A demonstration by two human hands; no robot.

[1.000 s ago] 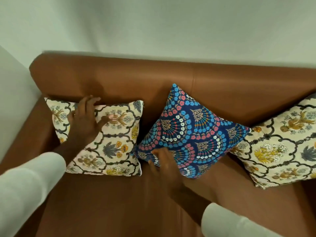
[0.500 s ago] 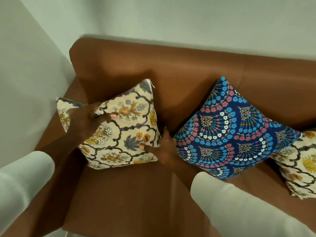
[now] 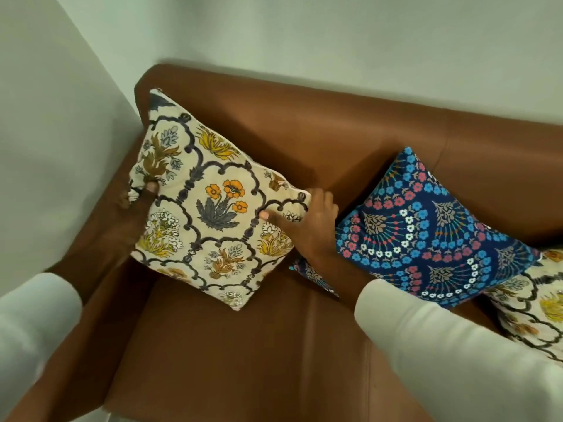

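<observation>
Left hand [image 3: 137, 208] and right hand [image 3: 307, 229], fingers [image 3: 323, 198] pinching one floral cushion [image 3: 213, 208] (of three: a second floral cushion [image 3: 533, 312], one blue cushion [image 3: 426, 226])

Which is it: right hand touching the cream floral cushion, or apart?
Touching. Head view: right hand pinches the cream floral cushion at its right corner, thumb in front.

Matt printed cloth on the cream floral cushion [image 3: 213, 202], same on the blue cushion [image 3: 432, 229], smooth faintly glossy brown leather sofa [image 3: 243, 345]
</observation>
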